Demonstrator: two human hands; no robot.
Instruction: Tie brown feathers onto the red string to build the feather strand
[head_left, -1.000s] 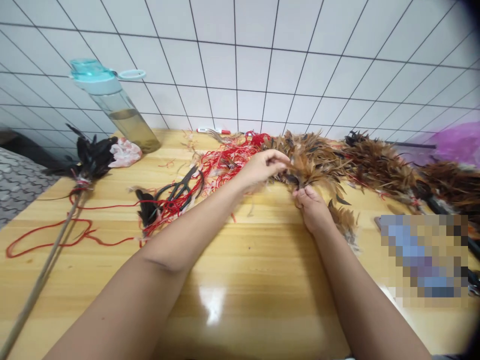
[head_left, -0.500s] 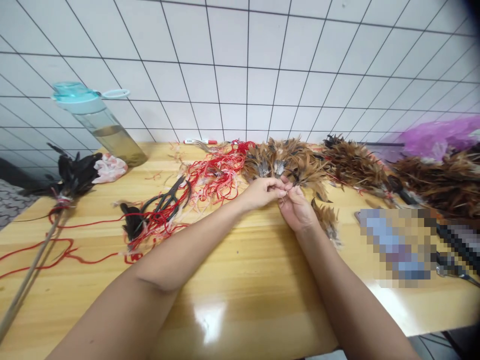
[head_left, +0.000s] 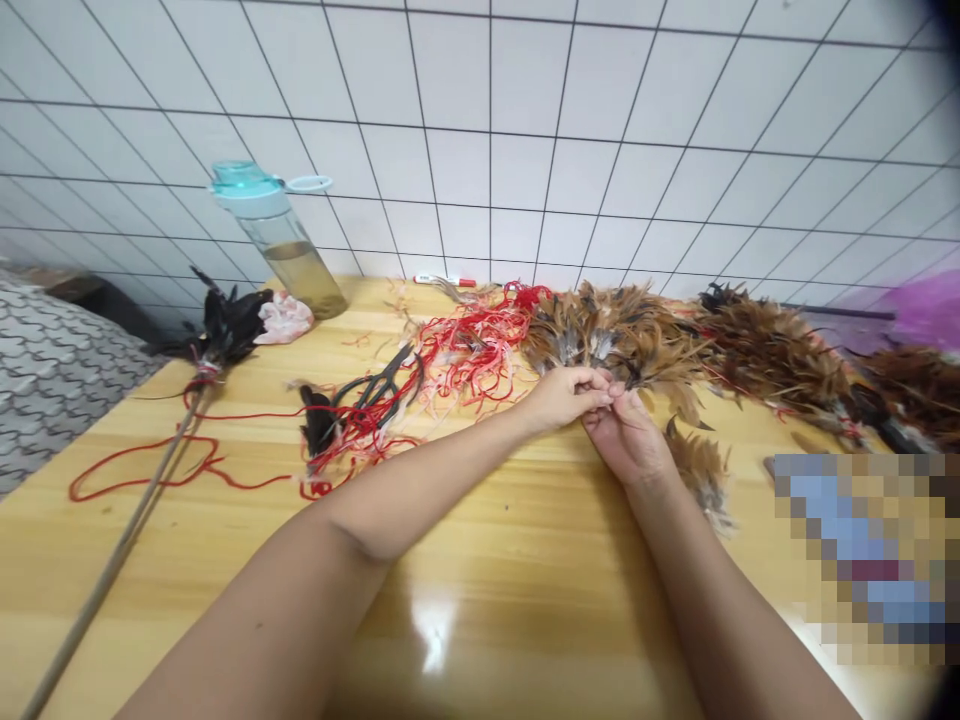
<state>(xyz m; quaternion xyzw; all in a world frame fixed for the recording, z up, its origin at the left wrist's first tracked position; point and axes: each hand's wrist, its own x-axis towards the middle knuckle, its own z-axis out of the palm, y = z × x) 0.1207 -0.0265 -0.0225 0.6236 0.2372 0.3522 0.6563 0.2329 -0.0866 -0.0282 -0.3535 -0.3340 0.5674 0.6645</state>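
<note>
My left hand (head_left: 571,396) and my right hand (head_left: 628,428) meet over the table, fingertips pinched together. Whatever lies between them is too small to make out. Just beyond my fingers spreads a pile of brown feathers (head_left: 645,325), their pale quill ends toward me. A smaller brown feather bunch (head_left: 701,475) lies beside my right wrist. To the left is a tangle of red and white string (head_left: 476,340), with black scissors (head_left: 379,390) partly under it. Close to the scissors sits a black feather tuft (head_left: 320,422).
At the left, a stick (head_left: 124,540) carries black feathers (head_left: 229,325) tied with red string. A water bottle (head_left: 304,265), crumpled tissue (head_left: 285,318) and red-white marker (head_left: 444,281) stand or lie toward the tiled wall. Brown feather dusters (head_left: 780,345) and a blurred-out flat object (head_left: 862,555) are at right.
My view has turned left, so the table's things sit further right in the picture. My hands stay pinched together by the brown feathers.
</note>
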